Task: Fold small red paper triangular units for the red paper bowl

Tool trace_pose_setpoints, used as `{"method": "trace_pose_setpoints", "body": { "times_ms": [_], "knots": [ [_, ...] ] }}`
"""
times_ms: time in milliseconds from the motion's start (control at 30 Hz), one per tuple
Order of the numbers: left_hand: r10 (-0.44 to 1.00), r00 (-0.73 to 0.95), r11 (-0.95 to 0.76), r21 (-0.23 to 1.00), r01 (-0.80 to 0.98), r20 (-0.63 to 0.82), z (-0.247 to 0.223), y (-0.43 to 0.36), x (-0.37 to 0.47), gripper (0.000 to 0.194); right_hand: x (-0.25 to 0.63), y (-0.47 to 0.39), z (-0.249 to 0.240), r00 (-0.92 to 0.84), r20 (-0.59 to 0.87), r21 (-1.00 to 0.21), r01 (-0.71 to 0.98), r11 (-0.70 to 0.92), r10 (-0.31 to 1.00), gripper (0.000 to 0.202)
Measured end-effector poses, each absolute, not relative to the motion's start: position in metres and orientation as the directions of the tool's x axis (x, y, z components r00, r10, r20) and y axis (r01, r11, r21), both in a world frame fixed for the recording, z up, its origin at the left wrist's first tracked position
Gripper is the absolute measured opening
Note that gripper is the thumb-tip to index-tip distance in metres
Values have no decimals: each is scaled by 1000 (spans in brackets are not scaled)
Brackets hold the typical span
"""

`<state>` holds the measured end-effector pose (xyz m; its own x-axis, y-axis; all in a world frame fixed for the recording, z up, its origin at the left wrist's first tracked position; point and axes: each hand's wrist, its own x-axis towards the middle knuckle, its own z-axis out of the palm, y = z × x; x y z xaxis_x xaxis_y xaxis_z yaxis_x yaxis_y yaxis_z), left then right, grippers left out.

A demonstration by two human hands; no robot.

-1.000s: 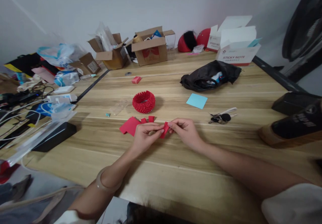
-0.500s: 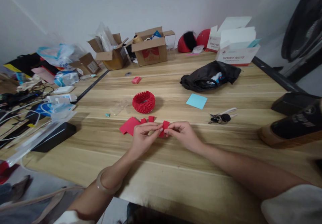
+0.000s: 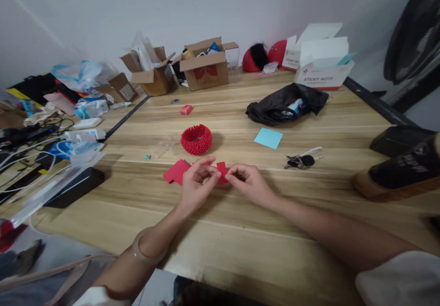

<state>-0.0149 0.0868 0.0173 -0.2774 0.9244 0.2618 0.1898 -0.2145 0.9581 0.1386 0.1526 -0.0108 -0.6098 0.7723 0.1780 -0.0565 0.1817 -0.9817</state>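
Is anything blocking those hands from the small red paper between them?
Nothing visible is. The left hand and right hand have fingertips right at the small red paper, one from each side. The spiky red bowl sits farther back.

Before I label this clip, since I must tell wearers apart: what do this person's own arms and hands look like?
The left hand and right hand are gloveless. A pale, ring-shaped bangle circles the left forearm, its material unclear. Whitish fabric sleeves leave both forearms bare.

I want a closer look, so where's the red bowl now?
In the head view, the red bowl sits on the table left of centre, beyond the left hand.
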Motion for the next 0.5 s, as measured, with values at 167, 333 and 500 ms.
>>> {"method": "trace_pose_setpoints", "body": {
  "times_ms": [167, 333, 500],
  "knots": [
    [945, -142, -228, 907, 355, 293, 16, 88, -23, 39, 138, 151, -7, -554, 216, -976, -90, 201, 804, 14],
    [933, -66, -252, 774, 581, 354, 14, 88, -29, 15, 139, 152, -8, -551, 206, -975, -45, 218, 809, 14],
    [926, -138, -200, 768, 609, 351, 17, 88, -27, 18, 139, 153, -10, -524, 178, -982, -38, 186, 833, 15]
  ]
}}
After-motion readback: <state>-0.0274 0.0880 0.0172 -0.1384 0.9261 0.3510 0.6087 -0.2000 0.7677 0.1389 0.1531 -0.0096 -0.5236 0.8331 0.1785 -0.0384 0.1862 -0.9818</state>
